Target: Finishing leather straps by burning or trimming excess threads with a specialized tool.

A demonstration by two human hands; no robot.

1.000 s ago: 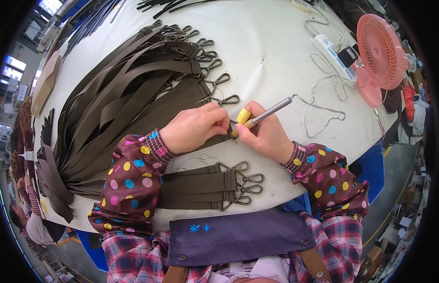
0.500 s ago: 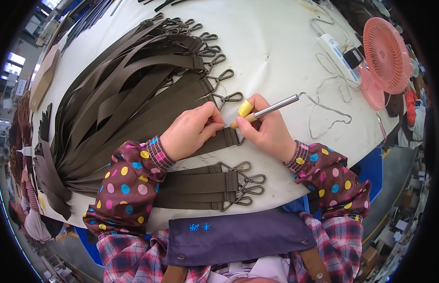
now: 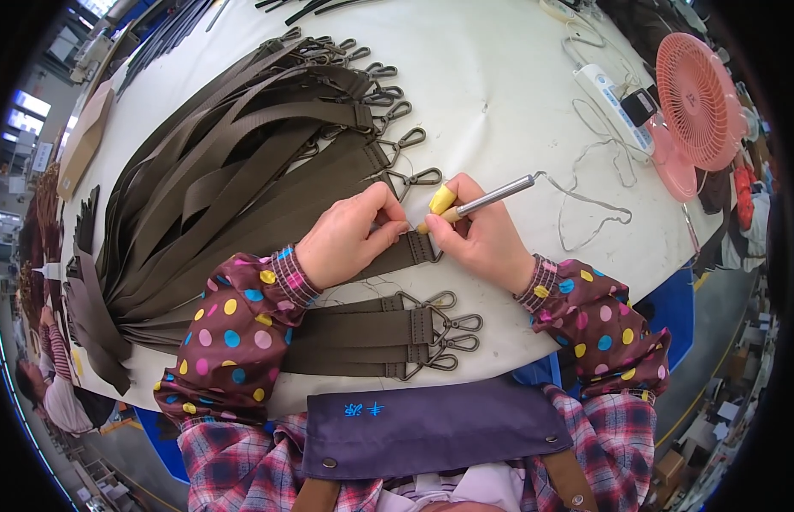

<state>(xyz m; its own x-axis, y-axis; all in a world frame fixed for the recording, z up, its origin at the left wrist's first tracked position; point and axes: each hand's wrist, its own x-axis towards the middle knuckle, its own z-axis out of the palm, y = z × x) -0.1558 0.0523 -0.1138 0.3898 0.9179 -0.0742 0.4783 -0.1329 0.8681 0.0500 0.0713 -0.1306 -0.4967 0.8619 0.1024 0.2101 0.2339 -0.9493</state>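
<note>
My right hand (image 3: 487, 239), with a yellow sleeve on one finger, grips a corded tool (image 3: 491, 193) with a metal shaft and tan grip, its front end angled down at a strap end. My left hand (image 3: 341, 235) pinches just left of that tip, above the olive webbing strap (image 3: 388, 260) with a stitched end and metal ring; what the pinch holds is too small to make out. A heap of similar straps with swivel clips (image 3: 226, 171) fans out behind. A shorter group of strap ends with clips (image 3: 354, 337) lies nearer me.
The pale table (image 3: 508, 102) carries a pink fan (image 3: 696, 102), a white power strip (image 3: 609, 107), loose wire and dark strips at the back, and cardboard (image 3: 85, 145) at left. Blue bins (image 3: 670, 316) sit below. Another person (image 3: 64, 392) is at the far left edge.
Since a second ago, my left fingers have drawn slightly back from the ring, and the tool has tilted flatter and shifted a little right. In the last half second both hands barely moved.
</note>
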